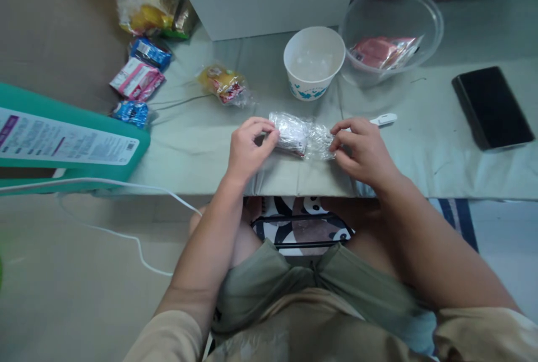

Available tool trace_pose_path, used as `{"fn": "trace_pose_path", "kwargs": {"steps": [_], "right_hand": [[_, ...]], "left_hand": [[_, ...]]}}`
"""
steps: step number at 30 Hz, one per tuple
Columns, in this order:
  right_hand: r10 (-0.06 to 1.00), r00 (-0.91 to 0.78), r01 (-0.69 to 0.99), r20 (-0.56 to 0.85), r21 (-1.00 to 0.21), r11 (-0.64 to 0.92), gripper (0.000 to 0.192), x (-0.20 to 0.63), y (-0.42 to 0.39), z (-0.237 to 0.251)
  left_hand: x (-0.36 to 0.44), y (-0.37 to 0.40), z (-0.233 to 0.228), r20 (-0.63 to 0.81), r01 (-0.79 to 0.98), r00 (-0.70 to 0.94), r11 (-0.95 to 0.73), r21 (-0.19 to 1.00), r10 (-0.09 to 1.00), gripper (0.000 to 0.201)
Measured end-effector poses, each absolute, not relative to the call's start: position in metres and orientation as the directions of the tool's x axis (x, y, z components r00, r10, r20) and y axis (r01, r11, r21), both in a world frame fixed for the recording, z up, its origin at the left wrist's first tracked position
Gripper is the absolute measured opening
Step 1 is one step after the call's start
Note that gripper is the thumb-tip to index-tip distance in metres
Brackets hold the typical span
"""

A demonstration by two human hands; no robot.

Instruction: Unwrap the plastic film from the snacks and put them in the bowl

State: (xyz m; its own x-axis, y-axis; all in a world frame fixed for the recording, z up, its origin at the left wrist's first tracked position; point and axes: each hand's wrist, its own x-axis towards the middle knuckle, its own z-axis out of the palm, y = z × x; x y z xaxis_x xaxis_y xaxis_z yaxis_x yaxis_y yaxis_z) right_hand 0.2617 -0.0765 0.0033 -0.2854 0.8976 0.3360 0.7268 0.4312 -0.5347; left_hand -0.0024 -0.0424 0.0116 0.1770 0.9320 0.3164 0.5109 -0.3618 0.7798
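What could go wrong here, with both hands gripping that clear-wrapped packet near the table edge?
1. The left hand and right hand pinch opposite ends of the packet. If the film gives suddenly, the contents could drop off the nearby table edge onto the lap.
2. A jerk of the right hand might knock the paper cup or clear bowl just behind.
3. The shiny film looks slippery, so either grip may slide.

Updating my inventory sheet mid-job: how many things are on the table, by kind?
Snack packets lying loose on the table: 6, counting the clear-wrapped packet held by the left hand and right hand
Packets inside the clear bowl: 1, the pink packet
Bowls: 2, the white paper bowl and the clear plastic bowl
Phones: 1, the black phone
Total: 10
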Motion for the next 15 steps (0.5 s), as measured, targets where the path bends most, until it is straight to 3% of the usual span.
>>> {"fn": "trace_pose_path", "kwargs": {"steps": [4, 6, 8, 11, 15], "right_hand": [[0.885, -0.332, 0.718, 0.328, -0.520, 0.462, 0.012, 0.260, -0.079, 0.006], [0.873, -0.380, 0.711, 0.304, -0.509, 0.486, 0.012, 0.256, -0.080, 0.007], [0.859, -0.430, 0.694, 0.279, -0.506, 0.512, 0.012, 0.251, -0.082, 0.006], [0.839, -0.476, 0.665, 0.263, -0.517, 0.539, 0.013, 0.243, -0.085, 0.006], [0.844, -0.471, 0.660, 0.256, -0.533, 0.530, 0.012, 0.239, -0.085, 0.006]], "left_hand": [[0.008, -0.043, 0.013, 0.424, 0.550, 0.260, -0.494, 0.673, 0.867, 0.011], [0.014, -0.043, 0.012, 0.393, 0.546, 0.337, -0.518, 0.658, 0.855, 0.031], [0.017, -0.043, 0.009, 0.336, 0.533, 0.363, -0.490, 0.690, 0.869, 0.029], [0.016, -0.043, 0.006, 0.273, 0.402, 0.225, -0.344, 0.849, 0.935, 0.007], [0.001, -0.040, 0.015, 0.045, -0.038, -0.192, -0.053, 0.998, 0.980, 0.006]]}}
